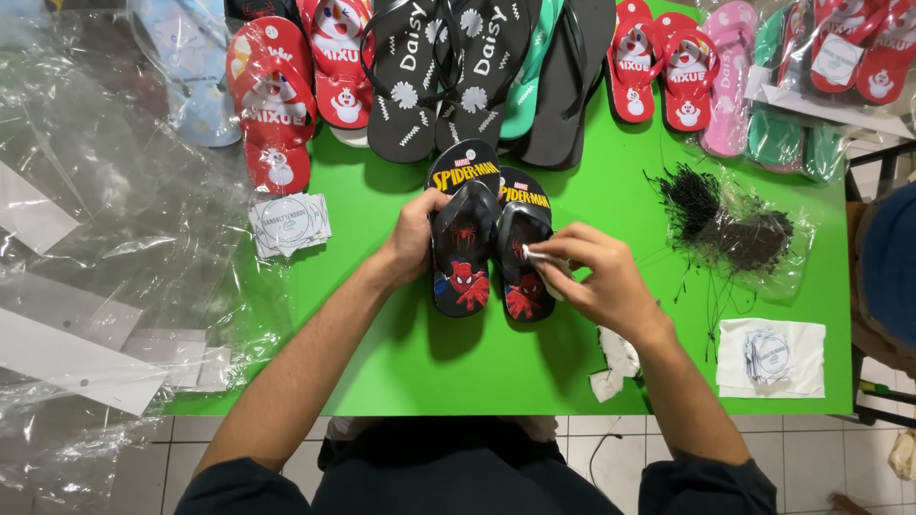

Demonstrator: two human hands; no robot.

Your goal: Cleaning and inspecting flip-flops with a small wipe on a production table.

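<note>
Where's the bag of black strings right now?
The clear bag of black strings lies on the green table, to the right of the right hand, above the white tags.

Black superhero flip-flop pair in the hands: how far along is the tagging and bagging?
Looks done: at the top right, red sandals sealed in clear bags with labels. In hand: the left hand steadies the black cartoon-print flip-flop pair while the right hand pinches a small white tag at its strap. Apparently left: unbagged red snowman sandals and black patterned flip-flops; empty clear plastic bags wait on the left.
</note>
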